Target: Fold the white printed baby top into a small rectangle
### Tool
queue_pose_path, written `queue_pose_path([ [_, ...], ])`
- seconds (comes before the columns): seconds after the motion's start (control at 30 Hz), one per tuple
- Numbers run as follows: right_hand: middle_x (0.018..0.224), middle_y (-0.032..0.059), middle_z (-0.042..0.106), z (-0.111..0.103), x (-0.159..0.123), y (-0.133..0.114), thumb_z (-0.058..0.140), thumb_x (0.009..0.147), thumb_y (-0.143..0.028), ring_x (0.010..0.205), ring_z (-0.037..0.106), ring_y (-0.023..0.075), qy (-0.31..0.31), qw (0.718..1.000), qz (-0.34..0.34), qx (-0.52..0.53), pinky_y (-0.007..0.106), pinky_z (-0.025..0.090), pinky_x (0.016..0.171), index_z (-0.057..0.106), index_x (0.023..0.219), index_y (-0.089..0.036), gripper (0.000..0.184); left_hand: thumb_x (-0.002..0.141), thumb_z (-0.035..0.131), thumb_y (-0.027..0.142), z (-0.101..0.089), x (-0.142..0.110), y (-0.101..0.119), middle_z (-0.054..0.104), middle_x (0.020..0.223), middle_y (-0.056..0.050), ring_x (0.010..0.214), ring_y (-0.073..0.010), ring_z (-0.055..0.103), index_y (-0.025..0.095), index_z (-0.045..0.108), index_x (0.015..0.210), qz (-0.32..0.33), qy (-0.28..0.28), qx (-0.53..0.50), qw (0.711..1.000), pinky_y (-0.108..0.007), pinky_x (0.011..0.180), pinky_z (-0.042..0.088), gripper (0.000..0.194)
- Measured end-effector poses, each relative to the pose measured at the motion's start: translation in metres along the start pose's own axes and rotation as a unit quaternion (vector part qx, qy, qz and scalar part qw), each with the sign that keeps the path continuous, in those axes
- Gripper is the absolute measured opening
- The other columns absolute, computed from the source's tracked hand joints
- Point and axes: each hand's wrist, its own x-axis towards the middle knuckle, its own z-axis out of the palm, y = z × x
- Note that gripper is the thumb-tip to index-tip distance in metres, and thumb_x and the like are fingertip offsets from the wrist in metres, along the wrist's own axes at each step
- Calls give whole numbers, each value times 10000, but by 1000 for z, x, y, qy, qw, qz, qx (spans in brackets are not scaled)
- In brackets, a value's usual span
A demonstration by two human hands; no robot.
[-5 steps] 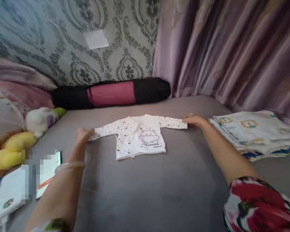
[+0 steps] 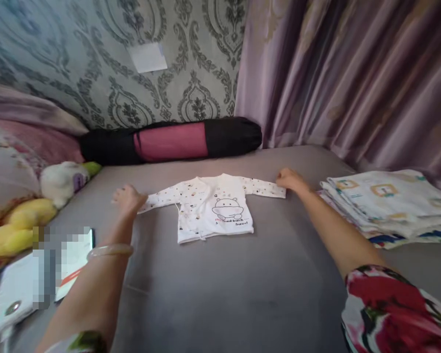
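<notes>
A small white baby shirt [image 2: 230, 211] lies flat, its sleeves stretched out to both sides. Its front has a cartoon hippo and lettering, with small prints on the sleeves and one side. At the left cuff, my left hand [image 2: 129, 198] has its fingers spread, and its thumb side is by the sleeve end. My right hand [image 2: 291, 180] is closed at the other sleeve's end, its curled fingertips on the cuff's upper edge. The grey bed surface [image 2: 220, 284] is beneath the shirt.
Folded printed cloths [image 2: 389, 201] are stacked at the right. A black and pink long bag [image 2: 172, 141] lies along the wall. To the left are plush toys [image 2: 59, 184], a phone [image 2: 75, 262] and a white device [image 2: 16, 294] with a cable. Purple curtains [image 2: 297, 73] hang behind.
My left hand's fingers have spread apart from their closed hold at the cuff. My right hand's fingers have curled and risen slightly at the other cuff. The shirt stays spread out.
</notes>
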Motion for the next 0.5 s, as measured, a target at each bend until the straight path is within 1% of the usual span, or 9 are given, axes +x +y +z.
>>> queue_pose_path([
  [0.03, 909, 126, 708, 0, 1, -16, 567, 815, -206, 801, 639, 223, 12, 1000, -19, -8, 283, 417, 658, 726, 916, -166, 194, 773, 556, 313, 1, -1, 11, 545, 1330, -259, 1257, -418, 479, 95, 587, 1252, 48, 0, -4, 999, -524, 958, 421, 527],
  [0.07, 959, 131, 711, 2, 2, -35, 521, 860, -224, 846, 640, 222, 18, 998, -55, -5, 279, 418, 686, 724, 946, -173, 226, 808, 517, 306, 2, -3, 24, 570, 1322, -220, 1264, -402, 474, 138, 615, 1234, 89, -13, -9, 996, -532, 982, 401, 467],
  [0.13, 1013, 114, 714, 7, 3, -76, 443, 924, -234, 900, 632, 198, 9, 988, -156, 13, 254, 409, 734, 721, 955, -186, 283, 866, 447, 276, 5, -7, 53, 621, 1285, -159, 1268, -367, 479, 186, 646, 1206, 164, -52, -21, 985, -521, 1012, 383, 405],
  [0.17, 1025, 104, 715, 11, 4, -96, 422, 942, -233, 912, 628, 188, 2, 982, -187, 21, 244, 403, 749, 718, 954, -186, 300, 890, 422, 273, 8, -10, 69, 628, 1286, -140, 1268, -354, 483, 201, 655, 1194, 192, -70, -28, 978, -515, 1015, 382, 390],
  [0.23, 1047, 93, 715, 20, 4, -131, 406, 967, -251, 936, 623, 183, -13, 976, -215, 31, 238, 398, 774, 712, 974, -183, 313, 916, 396, 259, 15, -13, 98, 628, 1304, -113, 1253, -327, 506, 221, 655, 1197, 236, -97, -33, 966, -505, 1020, 379, 384],
  [0.3, 1081, 106, 707, 29, 5, -155, 404, 976, -263, 984, 617, 201, -18, 978, -205, 26, 256, 398, 808, 710, 1014, -178, 319, 910, 414, 232, 22, -15, 120, 646, 1276, -112, 1224, -312, 534, 218, 652, 1208, 256, -112, -27, 960, -478, 1013, 386, 382],
  [0.37, 1151, 121, 683, 35, 6, -169, 427, 970, -270, 1065, 594, 223, -12, 982, -190, 20, 282, 395, 854, 705, 1062, -180, 306, 898, 436, 230, 29, -15, 133, 663, 1239, -112, 1191, -312, 558, 220, 671, 1171, 267, -115, -20, 957, -463, 996, 396, 361],
  [0.43, 1205, 126, 658, 40, 8, -176, 457, 952, -264, 1128, 564, 240, -8, 984, -179, 12, 309, 391, 895, 698, 1097, -187, 292, 891, 456, 248, 35, -15, 139, 665, 1218, -120, 1172, -321, 566, 212, 685, 1126, 271, -116, -15, 955, -461, 982, 398, 331],
  [0.5, 1228, 126, 641, 45, 8, -180, 465, 942, -246, 1151, 546, 251, 1, 985, -173, 7, 332, 387, 920, 684, 1123, -187, 291, 891, 451, 243, 40, -17, 140, 659, 1204, -131, 1168, -327, 559, 196, 683, 1089, 275, -111, -13, 955, -456, 964, 400, 308],
])
